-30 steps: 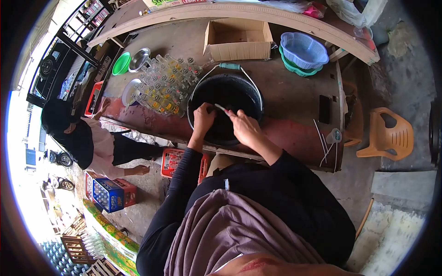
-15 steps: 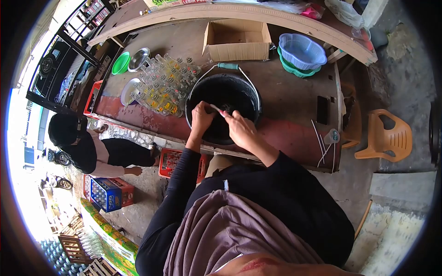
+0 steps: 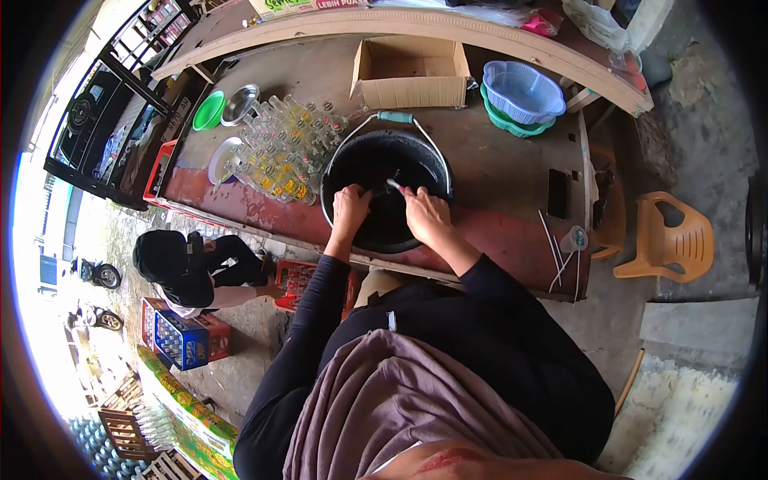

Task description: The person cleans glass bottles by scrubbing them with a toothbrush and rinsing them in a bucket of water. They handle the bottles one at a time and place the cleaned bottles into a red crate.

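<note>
R hand (image 3: 426, 214) pinches a slim pale-tipped tool (image 3: 394, 184), prob. a small brush, btwn thumb & fingers, w/ its tip over the dark inside of the black bucket (image 3: 328, 180). L hand (image 3: 350, 210) is opposite, fingers curled over the bucket's near L part; can't tell if they're pinching anything. Bucket sits on the table (image 3: 500, 172), handle up at the far side. Clear bottles (image 3: 292, 152) stand grouped just L of it, cardboard box (image 3: 412, 90) behind, blue basin (image 3: 524, 92) in a green one (image 3: 516, 126) to the R
</note>
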The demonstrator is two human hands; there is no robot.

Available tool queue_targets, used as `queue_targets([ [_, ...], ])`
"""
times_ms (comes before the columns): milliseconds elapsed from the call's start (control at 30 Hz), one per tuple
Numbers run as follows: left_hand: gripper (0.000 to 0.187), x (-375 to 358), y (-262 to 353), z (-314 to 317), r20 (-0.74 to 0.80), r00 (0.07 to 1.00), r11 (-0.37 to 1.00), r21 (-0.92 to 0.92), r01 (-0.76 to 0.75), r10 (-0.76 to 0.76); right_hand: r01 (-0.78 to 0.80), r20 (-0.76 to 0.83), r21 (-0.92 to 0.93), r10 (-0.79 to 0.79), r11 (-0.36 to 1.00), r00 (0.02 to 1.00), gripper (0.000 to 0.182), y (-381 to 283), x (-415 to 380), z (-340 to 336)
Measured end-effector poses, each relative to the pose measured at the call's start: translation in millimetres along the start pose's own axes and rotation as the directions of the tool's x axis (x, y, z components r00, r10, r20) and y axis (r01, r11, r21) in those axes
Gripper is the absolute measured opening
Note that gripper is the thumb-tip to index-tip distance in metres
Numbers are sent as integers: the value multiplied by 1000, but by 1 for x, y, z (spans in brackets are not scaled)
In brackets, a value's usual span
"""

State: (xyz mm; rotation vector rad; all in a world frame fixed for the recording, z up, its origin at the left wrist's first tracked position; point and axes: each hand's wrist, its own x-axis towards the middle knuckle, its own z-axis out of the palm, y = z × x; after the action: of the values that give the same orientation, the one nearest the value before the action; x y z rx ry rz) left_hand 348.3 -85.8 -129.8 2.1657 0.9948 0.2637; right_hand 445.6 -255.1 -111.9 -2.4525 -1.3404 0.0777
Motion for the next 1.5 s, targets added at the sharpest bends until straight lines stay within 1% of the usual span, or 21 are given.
queue_targets([
  [67, 26, 11, -24, 13, -141, 984, 994, 36, -106, 110, 139, 17, 80, -141, 987, 990, 27, -9, -7, -14],
  [100, 26, 9, -24, 12, -140, 984, 994, 37, -102, 107, 141, 24, 147, -146, 979, 989, 32, -12, -11, -14],
  [167, 24, 6, -23, 11, -256, 934, 968, 86, -234, 248, 95, 41, 110, -100, 989, 994, 26, -11, -8, -14],
  [267, 23, 5, -21, 8, -268, 918, 955, 57, -290, 294, 25, 17, 42, -26, 999, 1000, 24, 8, 3, 3],
  [367, 24, 11, -22, 11, -273, 939, 978, 25, -209, 208, 152, -21, 135, -151, 979, 988, 27, -10, -7, -18],
  [467, 22, 12, -31, 14, -355, 895, 961, 44, -273, 271, 124, 1, 134, -125, 983, 992, 26, -7, -5, -9],
  [533, 23, 11, -31, 16, -355, 894, 962, 86, -260, 273, 51, -3, 66, -51, 997, 999, 25, 2, 2, -2],
  [600, 25, 11, -24, 13, -358, 890, 958, 133, -252, 284, 71, -4, 132, -71, 989, 997, 26, 0, -1, -3],
  [667, 27, 0, -12, 5, -230, 945, 972, 92, -215, 231, 170, 6, 192, -175, 967, 985, 31, -14, -9, -18],
  [733, 28, 3, -17, 5, -188, 962, 979, 75, -187, 198, 148, 34, 158, -155, 976, 987, 32, -16, -11, -16],
  [767, 28, 5, -18, 6, -154, 974, 985, 56, -162, 169, 79, 42, 123, -84, 989, 996, 32, -10, -6, -7],
  [800, 28, 4, -17, 6, -156, 973, 985, 52, -162, 168, 12, 44, 86, -15, 996, 999, 33, -6, 1, -4],
  [867, 28, 2, -14, 4, -218, 951, 975, 0, -223, 218, 29, 46, 60, -32, 998, 998, 32, 2, 3, 3],
  [1000, 30, 7, -24, 12, -251, 951, 984, 43, -174, 180, 195, 17, 184, -201, 963, 979, 31, -15, -8, -12],
  [1100, 30, 7, -25, 12, -273, 938, 976, 102, -193, 214, 0, 121, 57, -7, 998, 993, 32, -4, 5, -5],
  [1167, 30, 3, -18, 6, -208, 950, 973, 45, -227, 232, 57, 77, 136, -68, 989, 995, 33, -1, 2, -4],
  [1200, 30, 2, -17, 7, -220, 950, 976, 42, -216, 220, 101, 57, 201, -115, 974, 992, 34, -6, -2, -10],
  [1267, 27, 4, -12, 5, -113, 993, 999, -28, -41, 38, 162, 51, 236, -179, 958, 983, 35, -12, -5, -10],
  [1367, 28, 1, -10, 3, -135, 990, 993, -104, -58, 44, -8, 133, 34, 3, 999, 991, 37, -6, 1, -3],
  [1433, 29, 5, -12, 4, -166, 985, 988, -135, -78, 56, 23, 95, 62, -29, 998, 995, 36, -2, 2, -9],
  [1500, 28, 6, -24, 8, -272, 939, 975, -14, -221, 209, 64, 104, 99, -74, 993, 992, 36, -7, -3, -17],
])
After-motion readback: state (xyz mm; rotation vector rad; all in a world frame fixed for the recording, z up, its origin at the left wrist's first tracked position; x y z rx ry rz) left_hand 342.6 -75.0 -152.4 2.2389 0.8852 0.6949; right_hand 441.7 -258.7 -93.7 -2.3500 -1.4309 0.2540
